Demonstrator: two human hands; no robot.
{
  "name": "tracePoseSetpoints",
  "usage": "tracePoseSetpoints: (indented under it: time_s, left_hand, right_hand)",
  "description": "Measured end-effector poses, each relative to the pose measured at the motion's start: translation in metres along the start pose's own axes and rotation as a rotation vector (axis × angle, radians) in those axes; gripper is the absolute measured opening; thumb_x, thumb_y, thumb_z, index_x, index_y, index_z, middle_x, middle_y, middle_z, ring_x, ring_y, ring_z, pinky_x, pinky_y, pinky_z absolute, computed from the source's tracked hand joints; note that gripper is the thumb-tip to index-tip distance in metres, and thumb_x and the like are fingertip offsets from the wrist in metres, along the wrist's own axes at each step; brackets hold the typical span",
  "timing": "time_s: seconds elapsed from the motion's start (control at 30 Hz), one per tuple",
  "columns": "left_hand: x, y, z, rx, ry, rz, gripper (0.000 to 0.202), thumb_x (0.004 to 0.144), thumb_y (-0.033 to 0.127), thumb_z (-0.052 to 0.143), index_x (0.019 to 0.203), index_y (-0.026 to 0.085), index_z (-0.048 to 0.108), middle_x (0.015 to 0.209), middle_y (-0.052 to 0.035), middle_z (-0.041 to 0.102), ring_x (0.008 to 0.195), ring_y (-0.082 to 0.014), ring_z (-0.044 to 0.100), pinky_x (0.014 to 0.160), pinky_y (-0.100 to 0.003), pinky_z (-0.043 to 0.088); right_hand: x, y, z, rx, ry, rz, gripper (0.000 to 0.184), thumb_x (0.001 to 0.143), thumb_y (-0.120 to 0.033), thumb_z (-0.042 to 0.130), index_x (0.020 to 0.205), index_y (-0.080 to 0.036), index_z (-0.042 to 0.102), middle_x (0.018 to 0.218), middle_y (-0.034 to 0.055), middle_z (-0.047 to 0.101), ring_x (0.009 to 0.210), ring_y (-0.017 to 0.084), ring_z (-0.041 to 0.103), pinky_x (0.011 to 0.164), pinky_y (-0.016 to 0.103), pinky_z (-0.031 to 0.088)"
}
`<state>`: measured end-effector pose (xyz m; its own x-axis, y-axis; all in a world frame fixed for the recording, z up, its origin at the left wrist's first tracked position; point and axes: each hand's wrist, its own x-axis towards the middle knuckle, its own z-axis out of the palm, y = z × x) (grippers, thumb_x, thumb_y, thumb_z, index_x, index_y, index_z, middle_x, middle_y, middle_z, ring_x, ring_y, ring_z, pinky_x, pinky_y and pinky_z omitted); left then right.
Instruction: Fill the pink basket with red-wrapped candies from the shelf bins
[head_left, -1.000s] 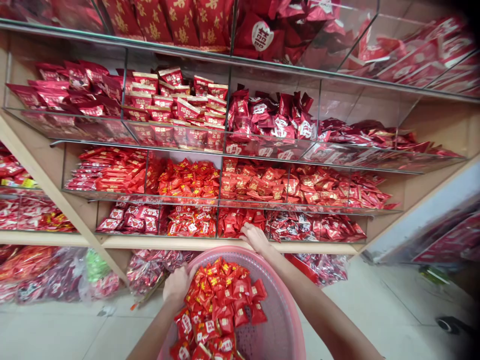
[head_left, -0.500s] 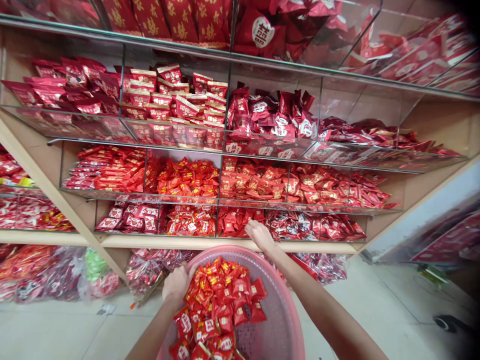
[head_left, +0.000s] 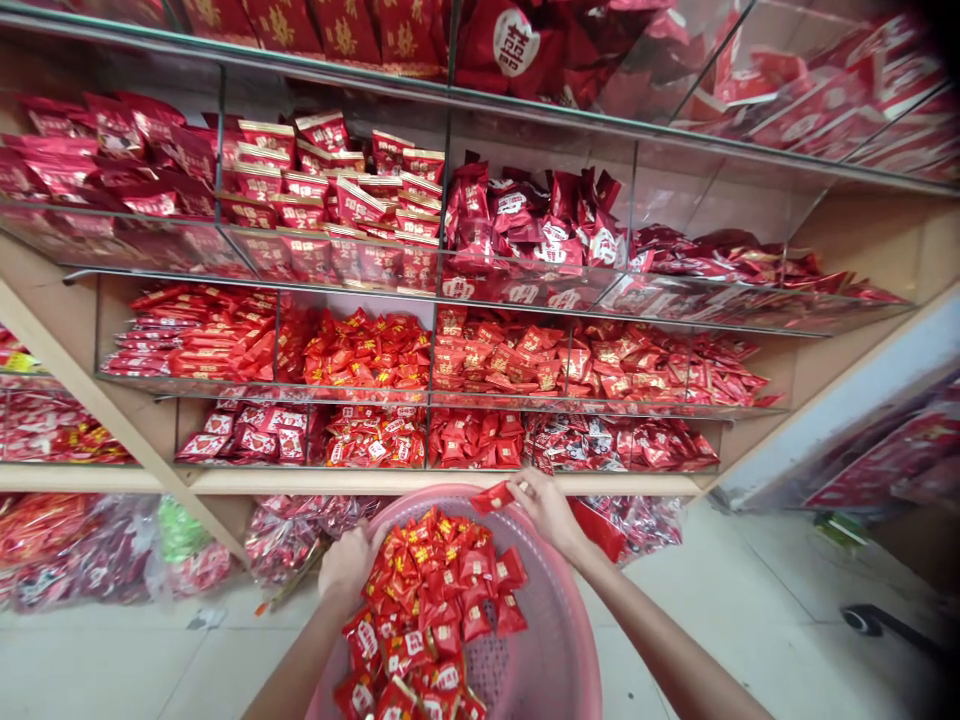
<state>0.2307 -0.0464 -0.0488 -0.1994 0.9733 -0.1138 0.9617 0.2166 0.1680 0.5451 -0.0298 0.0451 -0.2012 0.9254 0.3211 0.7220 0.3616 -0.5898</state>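
Observation:
A pink plastic basket (head_left: 570,640) stands in front of me, with many small red wrapped packets (head_left: 435,590) heaped on its left side. My left hand (head_left: 346,562) is closed over the basket's left rim. My right hand (head_left: 541,508) is just above the far right rim, pinching one red packet (head_left: 492,497) between thumb and fingertips. Behind it, the lowest shelf row has a glass-fronted compartment of similar red packets (head_left: 474,438). To its left is a compartment of red packets with white labels (head_left: 379,437).
Tiered wooden shelves with glass dividers (head_left: 442,190) rise ahead, full of red packets. A wooden ledge (head_left: 300,482) runs along the bottom. Plastic bags of packets (head_left: 112,545) lie beneath it on the tiled floor (head_left: 750,610). A dark curved object (head_left: 862,618) is at right.
My right hand has come back from the bottom compartment to the basket's far rim, now with a red packet in its fingers. My left hand stays on the rim. The view has shifted slightly.

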Motion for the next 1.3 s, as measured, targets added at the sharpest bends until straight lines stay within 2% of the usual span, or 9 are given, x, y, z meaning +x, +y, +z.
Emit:
tracePoseSetpoints:
  time_s: [0.2,0.3,0.4,0.57,0.7,0.9,1.1,1.23,1.3]
  left_hand:
    - [-0.001,0.003,-0.002,0.03,0.009,-0.006,0.07,0.079,0.064,0.017,0.106,0.013,0.056,0.082,-0.0155,0.066,0.076,-0.0286,0.064,0.066,-0.037,0.046]
    - [-0.003,0.004,-0.006,0.008,-0.014,-0.013,0.069,0.078,0.064,0.018,0.105,0.014,0.056,0.082,-0.0147,0.066,0.076,-0.0286,0.064,0.066,-0.037,0.046]
    - [-0.004,0.006,-0.01,-0.004,-0.023,-0.009,0.07,0.078,0.065,0.017,0.105,0.013,0.056,0.082,-0.015,0.066,0.077,-0.0293,0.064,0.066,-0.037,0.046]
    - [-0.003,0.005,-0.008,-0.003,-0.024,-0.012,0.071,0.078,0.065,0.017,0.105,0.012,0.057,0.083,-0.0158,0.066,0.078,-0.0305,0.063,0.067,-0.038,0.046]
    - [-0.001,0.003,-0.002,0.01,-0.013,-0.017,0.071,0.078,0.064,0.019,0.107,0.011,0.056,0.082,-0.0155,0.066,0.078,-0.0301,0.063,0.068,-0.038,0.046]
    - [-0.001,0.002,-0.003,0.023,0.002,-0.002,0.065,0.081,0.06,0.02,0.105,0.013,0.056,0.081,-0.0146,0.066,0.076,-0.0287,0.064,0.068,-0.037,0.046]
    - [-0.002,0.003,-0.006,-0.002,-0.011,0.005,0.068,0.079,0.063,0.019,0.103,0.012,0.058,0.083,-0.0161,0.066,0.078,-0.0297,0.063,0.068,-0.038,0.046]
    - [-0.002,0.002,-0.004,0.01,0.002,0.009,0.068,0.079,0.063,0.018,0.105,0.012,0.057,0.083,-0.0169,0.066,0.077,-0.0299,0.064,0.068,-0.039,0.046]
    - [-0.002,0.002,-0.004,0.004,0.007,0.007,0.068,0.079,0.062,0.018,0.105,0.012,0.057,0.083,-0.0167,0.066,0.077,-0.0293,0.064,0.067,-0.039,0.046]
  right_hand:
    - [-0.043,0.022,0.037,0.248,-0.064,0.27,0.021,0.081,-0.031,0.041,0.066,-0.018,0.049,0.06,0.0016,0.059,0.053,0.013,0.055,0.051,0.022,0.039]
    - [-0.051,0.031,0.047,0.27,-0.091,0.415,0.019,0.078,-0.029,0.04,0.062,-0.019,0.045,0.053,-0.0001,0.057,0.041,0.012,0.052,0.042,0.021,0.036]
    - [-0.052,0.035,0.051,0.243,-0.122,0.482,0.02,0.078,-0.025,0.039,0.059,-0.019,0.044,0.05,-0.0009,0.055,0.037,0.012,0.052,0.038,0.019,0.033]
    - [-0.045,0.04,0.056,0.122,-0.165,0.471,0.023,0.077,-0.017,0.039,0.054,-0.018,0.046,0.044,0.0,0.055,0.039,0.012,0.055,0.042,0.017,0.034]
    - [-0.04,0.047,0.065,0.017,-0.165,0.516,0.023,0.077,-0.014,0.038,0.058,-0.017,0.051,0.042,-0.0004,0.053,0.042,0.012,0.055,0.044,0.018,0.035]
    - [-0.039,0.047,0.069,-0.284,-0.177,0.397,0.026,0.078,-0.012,0.038,0.06,-0.016,0.056,0.055,0.0057,0.059,0.055,0.015,0.058,0.049,0.022,0.033]
    - [-0.033,0.04,0.058,-0.493,-0.166,0.326,0.021,0.083,-0.014,0.037,0.08,-0.015,0.058,0.076,0.0109,0.063,0.073,0.018,0.06,0.058,0.024,0.033]
    - [-0.007,0.023,0.04,-0.517,-0.153,0.28,0.022,0.087,-0.019,0.034,0.087,-0.017,0.056,0.078,0.0089,0.063,0.073,0.017,0.059,0.058,0.024,0.032]
    - [0.013,0.012,0.031,-0.511,-0.128,0.246,0.022,0.088,-0.022,0.033,0.095,-0.018,0.053,0.086,0.0086,0.061,0.074,0.016,0.058,0.058,0.023,0.032]
